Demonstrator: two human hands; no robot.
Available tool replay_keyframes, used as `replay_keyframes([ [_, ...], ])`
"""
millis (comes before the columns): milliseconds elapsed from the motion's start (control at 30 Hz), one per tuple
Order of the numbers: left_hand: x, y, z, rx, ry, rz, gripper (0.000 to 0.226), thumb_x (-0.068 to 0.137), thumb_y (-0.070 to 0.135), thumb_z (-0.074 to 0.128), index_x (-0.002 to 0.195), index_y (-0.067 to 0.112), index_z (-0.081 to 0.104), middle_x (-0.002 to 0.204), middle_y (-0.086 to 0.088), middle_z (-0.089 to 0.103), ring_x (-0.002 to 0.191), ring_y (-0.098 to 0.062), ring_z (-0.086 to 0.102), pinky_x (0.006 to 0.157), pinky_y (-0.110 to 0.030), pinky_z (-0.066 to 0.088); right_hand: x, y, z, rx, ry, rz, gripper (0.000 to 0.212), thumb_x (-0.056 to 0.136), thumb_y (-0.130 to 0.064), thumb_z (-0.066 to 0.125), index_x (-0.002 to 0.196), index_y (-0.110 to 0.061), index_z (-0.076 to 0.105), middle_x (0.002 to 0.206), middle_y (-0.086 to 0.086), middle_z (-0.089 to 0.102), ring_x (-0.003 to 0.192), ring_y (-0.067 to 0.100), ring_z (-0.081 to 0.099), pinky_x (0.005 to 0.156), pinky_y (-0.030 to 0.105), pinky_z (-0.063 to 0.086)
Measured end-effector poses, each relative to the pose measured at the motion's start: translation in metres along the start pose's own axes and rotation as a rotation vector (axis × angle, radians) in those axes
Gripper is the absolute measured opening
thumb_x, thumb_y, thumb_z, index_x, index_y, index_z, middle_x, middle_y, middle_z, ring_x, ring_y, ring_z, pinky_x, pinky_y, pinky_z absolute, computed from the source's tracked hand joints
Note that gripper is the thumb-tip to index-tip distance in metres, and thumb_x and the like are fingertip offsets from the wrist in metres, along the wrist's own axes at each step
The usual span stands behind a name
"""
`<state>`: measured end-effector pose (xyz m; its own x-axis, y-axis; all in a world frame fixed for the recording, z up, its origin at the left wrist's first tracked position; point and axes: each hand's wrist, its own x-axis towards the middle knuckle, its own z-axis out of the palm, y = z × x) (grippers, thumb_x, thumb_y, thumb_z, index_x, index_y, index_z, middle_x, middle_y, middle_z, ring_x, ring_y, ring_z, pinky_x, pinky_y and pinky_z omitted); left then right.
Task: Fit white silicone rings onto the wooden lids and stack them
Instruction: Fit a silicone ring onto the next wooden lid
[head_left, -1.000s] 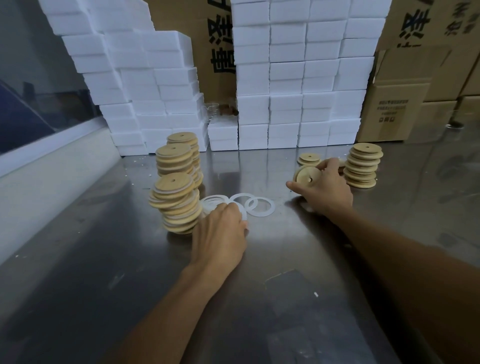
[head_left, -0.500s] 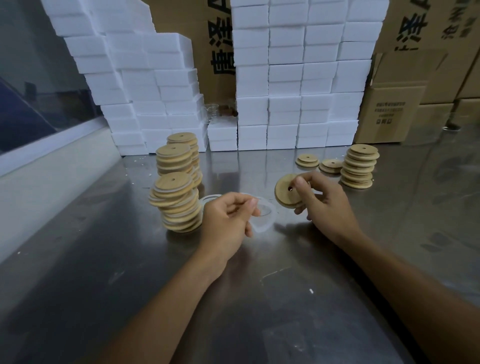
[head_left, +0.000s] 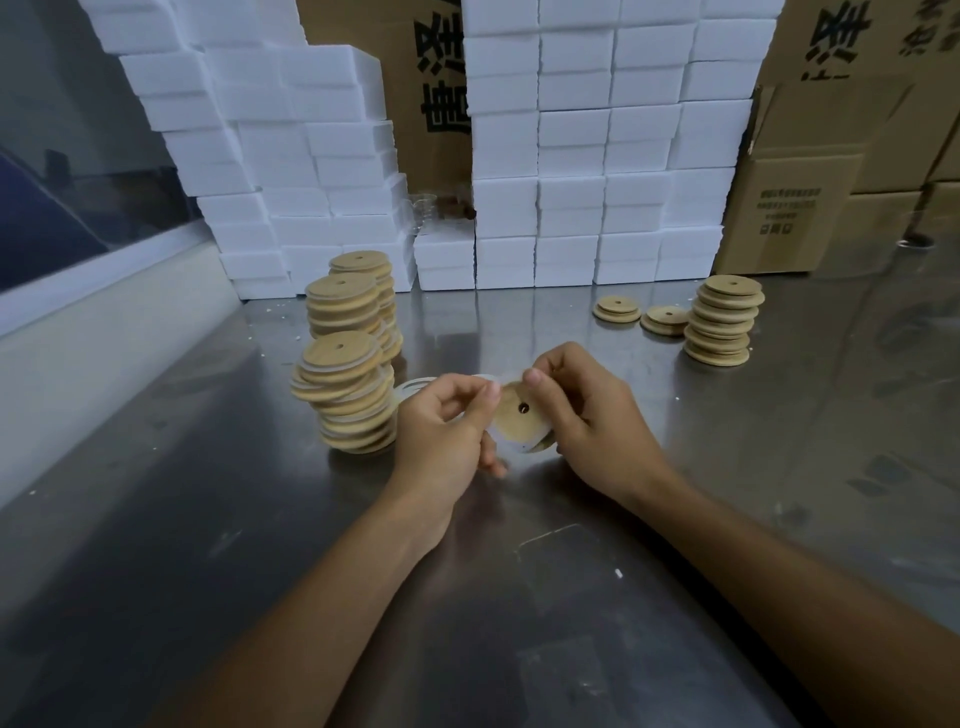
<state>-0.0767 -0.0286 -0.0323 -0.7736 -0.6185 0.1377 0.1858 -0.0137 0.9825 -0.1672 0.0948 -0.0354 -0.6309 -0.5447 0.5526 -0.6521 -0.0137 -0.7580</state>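
Note:
Above the middle of the steel table, my right hand (head_left: 587, 421) grips a round wooden lid (head_left: 522, 415) with a small centre hole. My left hand (head_left: 447, 431) pinches a white silicone ring (head_left: 506, 441) against the lid's rim; the ring wraps part of the edge. More loose white rings (head_left: 415, 387) lie on the table behind my left hand, mostly hidden. Three leaning stacks of lids with rings (head_left: 345, 395) stand at the left. A stack of bare wooden lids (head_left: 724, 322) stands at the right, with two low piles of lids (head_left: 617, 309) beside it.
Walls of white foam boxes (head_left: 571, 156) line the back of the steel table (head_left: 519, 623). Brown cardboard cartons (head_left: 789, 208) stand at the back right. A raised white ledge (head_left: 78, 338) runs along the left side.
My right hand lifted a lid from beside the right stack and carried it to the centre. My left hand picked up a ring from the table and brought it onto the lid.

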Motion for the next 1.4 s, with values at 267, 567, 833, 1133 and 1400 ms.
replay_keyframes([
  [267,-0.002,-0.004,0.004,0.148,0.120,0.160,0.015,0.094,0.012,0.063,0.081,0.016,0.059,0.086,-0.010,0.064,0.041,-0.009,0.055,0.047,-0.032,0.054,0.000,0.000,0.002,-0.085,-0.004,-0.001,0.016,0.100,-0.036,0.050,0.093,-0.023,0.055,0.074,-0.004,0.066,0.066,0.010,0.063,0.054,0.028,0.051],
  [567,0.002,-0.001,-0.001,0.140,0.088,0.029,0.018,0.095,0.005,0.060,0.077,0.008,0.059,0.067,-0.007,0.058,0.045,-0.013,0.062,0.050,-0.028,0.055,0.001,0.000,0.001,0.065,-0.013,0.163,0.011,0.096,-0.023,0.061,0.088,-0.016,0.059,0.074,-0.002,0.073,0.063,0.018,0.070,0.044,0.036,0.056],
  [833,0.002,0.003,-0.001,0.061,0.053,-0.025,0.020,0.095,0.001,0.057,0.075,0.003,0.059,0.053,-0.006,0.055,0.041,-0.010,0.051,0.058,-0.037,0.060,0.002,-0.005,-0.006,0.134,-0.022,0.234,0.014,0.096,-0.019,0.062,0.085,-0.010,0.060,0.072,0.007,0.071,0.063,0.028,0.070,0.051,0.038,0.059],
  [1133,0.003,0.002,-0.002,0.099,0.049,0.050,0.020,0.094,0.000,0.059,0.075,0.004,0.058,0.083,-0.020,0.063,0.054,-0.013,0.066,0.055,-0.028,0.058,0.002,-0.010,-0.007,0.166,-0.030,0.256,0.012,0.095,-0.011,0.062,0.087,-0.003,0.058,0.075,0.013,0.072,0.068,0.027,0.072,0.057,0.042,0.061],
  [1400,0.008,0.002,-0.010,0.167,0.022,0.042,0.022,0.092,-0.002,0.061,0.072,0.007,0.057,0.064,-0.012,0.068,0.047,-0.021,0.066,0.065,-0.047,0.062,0.002,-0.011,-0.010,0.213,-0.044,0.283,0.011,0.092,-0.008,0.065,0.083,-0.002,0.060,0.080,0.018,0.073,0.074,0.030,0.074,0.059,0.046,0.062],
])
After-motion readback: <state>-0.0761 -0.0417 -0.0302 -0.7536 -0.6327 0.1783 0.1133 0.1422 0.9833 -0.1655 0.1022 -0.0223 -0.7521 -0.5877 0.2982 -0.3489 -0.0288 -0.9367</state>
